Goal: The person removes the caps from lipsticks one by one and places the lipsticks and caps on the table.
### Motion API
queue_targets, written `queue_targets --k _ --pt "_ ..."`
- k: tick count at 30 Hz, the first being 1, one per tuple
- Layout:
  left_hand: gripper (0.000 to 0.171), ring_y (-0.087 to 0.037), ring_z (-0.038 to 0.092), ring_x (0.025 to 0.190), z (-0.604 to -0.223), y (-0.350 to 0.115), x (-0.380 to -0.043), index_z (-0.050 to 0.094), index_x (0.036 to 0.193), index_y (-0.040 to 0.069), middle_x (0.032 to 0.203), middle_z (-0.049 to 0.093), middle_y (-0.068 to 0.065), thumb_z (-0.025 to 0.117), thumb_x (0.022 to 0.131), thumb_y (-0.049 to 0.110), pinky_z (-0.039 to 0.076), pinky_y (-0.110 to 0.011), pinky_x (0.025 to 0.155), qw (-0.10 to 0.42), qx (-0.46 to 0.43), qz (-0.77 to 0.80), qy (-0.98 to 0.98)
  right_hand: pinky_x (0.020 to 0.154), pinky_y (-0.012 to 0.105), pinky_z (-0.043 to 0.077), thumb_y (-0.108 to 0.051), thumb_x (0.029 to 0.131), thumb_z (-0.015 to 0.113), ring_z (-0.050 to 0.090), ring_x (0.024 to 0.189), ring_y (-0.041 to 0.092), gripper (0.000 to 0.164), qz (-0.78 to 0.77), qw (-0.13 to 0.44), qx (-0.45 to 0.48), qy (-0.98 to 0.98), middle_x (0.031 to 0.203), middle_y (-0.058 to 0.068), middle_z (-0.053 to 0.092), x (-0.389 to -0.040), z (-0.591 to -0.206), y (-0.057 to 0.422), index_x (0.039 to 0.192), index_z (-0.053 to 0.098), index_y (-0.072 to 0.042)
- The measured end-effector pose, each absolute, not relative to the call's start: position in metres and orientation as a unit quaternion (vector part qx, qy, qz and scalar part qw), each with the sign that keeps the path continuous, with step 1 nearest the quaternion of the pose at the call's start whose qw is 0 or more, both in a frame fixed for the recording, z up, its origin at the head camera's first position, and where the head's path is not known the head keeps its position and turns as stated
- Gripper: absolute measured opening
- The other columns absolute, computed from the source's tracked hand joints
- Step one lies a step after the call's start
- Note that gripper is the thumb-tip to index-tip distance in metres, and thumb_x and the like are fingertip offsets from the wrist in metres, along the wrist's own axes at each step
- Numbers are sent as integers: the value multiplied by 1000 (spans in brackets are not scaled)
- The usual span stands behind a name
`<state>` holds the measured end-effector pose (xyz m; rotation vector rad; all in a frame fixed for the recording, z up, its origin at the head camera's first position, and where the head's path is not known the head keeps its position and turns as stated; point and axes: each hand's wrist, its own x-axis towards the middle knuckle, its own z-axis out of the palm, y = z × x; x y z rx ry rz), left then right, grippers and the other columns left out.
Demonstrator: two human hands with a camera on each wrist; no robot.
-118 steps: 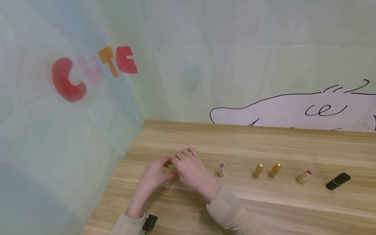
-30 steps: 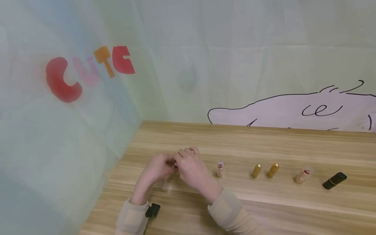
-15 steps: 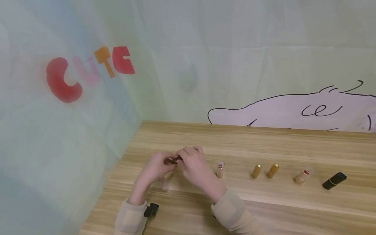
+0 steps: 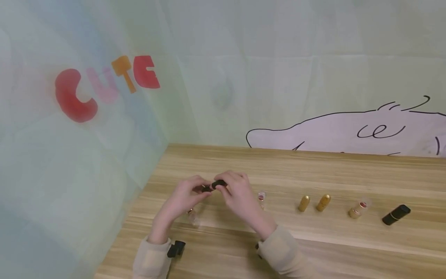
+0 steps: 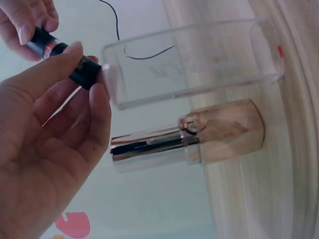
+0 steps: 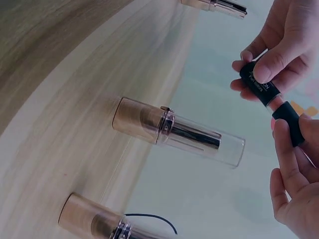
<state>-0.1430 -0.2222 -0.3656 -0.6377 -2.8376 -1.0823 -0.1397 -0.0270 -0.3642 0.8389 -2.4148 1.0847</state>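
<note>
Both hands hold a black lipstick, raised over the table's left part. My left hand [image 4: 182,197] pinches its lettered half [image 6: 260,85] between thumb and fingers. My right hand [image 4: 238,197] grips the plain black half [image 4: 219,183]. A narrow pinkish section [image 6: 275,103] shows between the two halves. Below the left hand, a rose-gold lipstick with a bare silvery tube [image 5: 224,134] stands upright, and a clear cap [image 5: 199,89] is beside it. Near the right hand is a rose-gold lipstick under a clear cap [image 4: 262,196], partly covered by that hand in the head view.
Rightward along the wooden table [image 4: 313,248] stand two gold lipsticks [image 4: 304,203], another rose-gold one with a clear cap [image 4: 359,208] and a black lipstick [image 4: 396,215]. Painted cloth walls [image 4: 104,162] rise at the left and back. A dark camera mount [image 4: 176,249] sits at the left wrist.
The right hand has shifted slightly right and up, drawing away from the left. The black lipstick, mostly hidden before, now shows between the hands. The standing lipsticks have stayed put.
</note>
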Motion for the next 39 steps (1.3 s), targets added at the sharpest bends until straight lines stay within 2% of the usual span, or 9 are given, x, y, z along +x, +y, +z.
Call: queue_targets --k 7,18,31,39 --pt "21 -6 65 82 -366 -223 -142 72 106 11 97 70 1 71 85 13 55 -25 78 22 -231 -357 -905 86 35 42 -10 88 67 66 90 14 16 431 148 284 -844 98 2 71 -138 -362 -19 104 67 -8" --pt "23 -4 62 79 -364 -223 -141 72 108 11 93 69 3 71 84 13 54 -24 77 29 -252 -347 -903 84 34 41 -9 87 67 65 87 12 15 438 146 284 -841 95 1 71 -137 -360 -14 101 68 -8" --pt "22 -4 62 78 -361 -224 -140 72 107 11 92 69 1 69 85 11 54 -24 77 18 -262 -358 -896 90 40 44 -7 87 66 66 88 14 17 433 152 298 -837 97 2 71 -140 -358 -9 104 67 -7" --pt "23 -8 63 85 -363 -228 -141 72 108 11 98 70 2 68 86 17 53 -24 77 13 -242 -334 -911 96 41 42 -8 87 67 66 87 13 17 422 165 295 -841 97 2 71 -140 -354 -7 104 67 -7"
